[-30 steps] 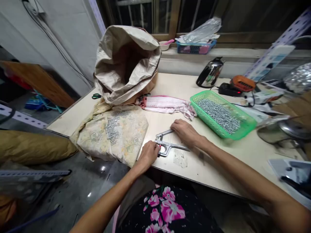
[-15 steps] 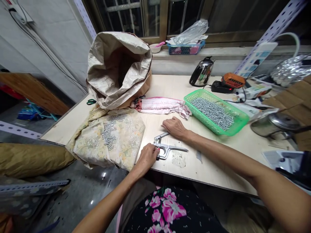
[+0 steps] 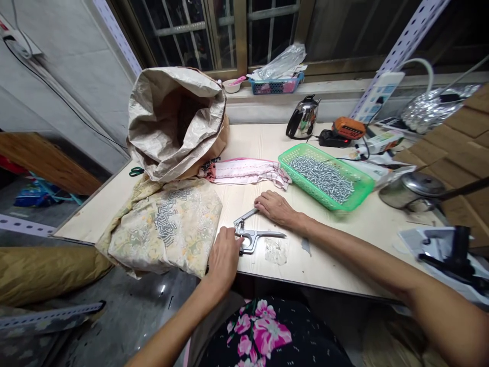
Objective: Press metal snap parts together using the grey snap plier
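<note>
PLACE: small workshop with homely touches | BENCH: pale worktop (image 3: 328,257), barred window (image 3: 179,28) stands behind, perforated metal uprights (image 3: 401,45) | WORK SIGNS: plier-like tool (image 3: 264,234), small metal parts (image 3: 323,178) in green basket (image 3: 357,201), orange battery pack (image 3: 349,127) on black charger (image 3: 332,138) | HOUSEHOLD SIGNS: shiny kettle (image 3: 305,117), lidded metal pot (image 3: 397,192)

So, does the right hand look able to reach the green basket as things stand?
Probably yes: the right hand is near the green basket, with only tabletop visible between them.

- Left hand (image 3: 224,255): palm down, fingers together, pointing far
- Right hand (image 3: 277,208): farther off, fingers bent, pointing left
- Left forearm (image 3: 183,318) and right forearm (image 3: 355,255): bare, slanting inward
</note>
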Demonstrator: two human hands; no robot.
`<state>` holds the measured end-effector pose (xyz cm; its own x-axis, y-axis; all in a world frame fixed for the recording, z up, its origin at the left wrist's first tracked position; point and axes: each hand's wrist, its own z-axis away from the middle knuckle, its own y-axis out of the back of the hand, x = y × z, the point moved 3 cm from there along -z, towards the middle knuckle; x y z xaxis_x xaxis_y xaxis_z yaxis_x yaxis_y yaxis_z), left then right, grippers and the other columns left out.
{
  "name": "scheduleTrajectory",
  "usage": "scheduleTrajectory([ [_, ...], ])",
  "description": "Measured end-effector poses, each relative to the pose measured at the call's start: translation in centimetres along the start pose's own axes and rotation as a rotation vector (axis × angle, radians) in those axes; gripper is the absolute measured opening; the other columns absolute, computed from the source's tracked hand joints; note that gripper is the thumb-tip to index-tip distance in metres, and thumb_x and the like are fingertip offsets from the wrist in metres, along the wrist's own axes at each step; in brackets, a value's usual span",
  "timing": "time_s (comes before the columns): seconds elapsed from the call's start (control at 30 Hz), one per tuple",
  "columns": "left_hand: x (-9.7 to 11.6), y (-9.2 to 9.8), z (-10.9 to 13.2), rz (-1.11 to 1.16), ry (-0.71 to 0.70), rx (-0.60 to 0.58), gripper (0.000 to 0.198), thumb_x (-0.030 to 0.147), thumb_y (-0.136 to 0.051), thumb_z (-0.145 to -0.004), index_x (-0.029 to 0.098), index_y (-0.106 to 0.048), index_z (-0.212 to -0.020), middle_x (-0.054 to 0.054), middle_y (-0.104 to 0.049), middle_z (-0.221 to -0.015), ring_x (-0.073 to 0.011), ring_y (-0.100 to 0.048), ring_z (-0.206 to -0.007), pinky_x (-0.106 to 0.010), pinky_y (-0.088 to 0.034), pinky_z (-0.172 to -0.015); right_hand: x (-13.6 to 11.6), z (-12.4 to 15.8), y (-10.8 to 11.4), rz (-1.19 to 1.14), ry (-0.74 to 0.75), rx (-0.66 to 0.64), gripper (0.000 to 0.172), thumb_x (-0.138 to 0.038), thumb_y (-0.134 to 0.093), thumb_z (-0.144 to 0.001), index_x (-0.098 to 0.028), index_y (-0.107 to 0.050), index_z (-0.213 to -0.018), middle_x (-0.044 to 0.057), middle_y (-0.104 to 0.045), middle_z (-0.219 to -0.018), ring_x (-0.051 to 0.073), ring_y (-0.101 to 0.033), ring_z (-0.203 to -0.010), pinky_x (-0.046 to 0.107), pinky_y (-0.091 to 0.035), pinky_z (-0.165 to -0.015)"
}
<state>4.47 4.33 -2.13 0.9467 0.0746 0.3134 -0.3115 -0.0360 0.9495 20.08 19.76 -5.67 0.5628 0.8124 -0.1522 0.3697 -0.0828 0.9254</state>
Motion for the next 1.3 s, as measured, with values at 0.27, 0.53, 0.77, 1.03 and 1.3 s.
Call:
scheduleTrajectory([
  [0.27, 6.4, -4.8, 1.3, -0.073, -0.503, 0.141, 0.052, 0.043, -0.055, -0.091, 0.013, -0.048, -0.134, -0.013, -0.055, -0.136, -0.0325, -0.044, -0.131, -0.05, -0.037, -0.109, 1.2, 2.0, 1.1, -0.04, 0.033, -0.042, 0.028, -0.036, -0.047, -0.098, -0.019, -0.067, -0.107, 0.008, -0.063, -0.097, 0.022, -0.048, -0.091, 0.034, -0.032, -0.08],
  [0.53, 5.8, -5.9, 1.4, -0.039, -0.498, 0.119, 0.062, 0.047, -0.05, -0.093, 0.008, -0.041, -0.14, -0.016, -0.05, -0.142, -0.0322, -0.038, -0.137, -0.051, -0.031, -0.114, -1.5, -0.3, 3.4, -0.039, 0.075, -0.047, 0.022, -0.033, -0.054, -0.094, -0.022, -0.069, -0.106, 0.008, -0.063, -0.103, 0.022, -0.047, -0.094, 0.035, -0.028, -0.08],
  [0.77, 5.9, -6.1, 1.6, 0.025, -0.418, 0.095, 0.037, 0.034, -0.063, -0.086, 0.013, -0.062, -0.116, -0.014, -0.067, -0.112, -0.0304, -0.061, -0.108, -0.045, -0.048, -0.096, -9.7, -2.0, 2.9, -0.042, 0.494, -0.342, 0.009, -0.023, -0.068, -0.083, -0.025, -0.068, -0.074, 0.004, -0.06, -0.087, 0.022, -0.042, -0.084, 0.034, -0.027, -0.066],
  [1.03, 4.1, -9.2, 1.3, -0.03, -0.452, 0.291, 0.03, 0.013, -0.054, -0.081, 0.016, -0.065, -0.11, -0.011, -0.071, -0.102, -0.0271, -0.067, -0.092, -0.039, -0.054, -0.083, -12.1, -3.7, 0.9, 0.102, 0.656, -0.431, 0.019, -0.018, -0.057, -0.09, -0.022, -0.059, -0.072, 0.002, -0.063, -0.094, 0.018, -0.05, -0.088, 0.034, -0.035, -0.071],
  [1.3, 5.6, -6.5, 1.4, -0.017, -0.459, 0.139, 0.035, 0.03, -0.059, -0.088, 0.013, -0.06, -0.118, -0.013, -0.065, -0.113, -0.029, -0.06, -0.108, -0.044, -0.049, -0.096, -10.4, -4.1, 1.3, -0.128, 0.411, -0.465, 0.017, -0.015, -0.055, -0.09, -0.017, -0.066, -0.104, 0.006, -0.066, -0.098, 0.017, -0.057, -0.087, 0.028, -0.039, -0.07],
])
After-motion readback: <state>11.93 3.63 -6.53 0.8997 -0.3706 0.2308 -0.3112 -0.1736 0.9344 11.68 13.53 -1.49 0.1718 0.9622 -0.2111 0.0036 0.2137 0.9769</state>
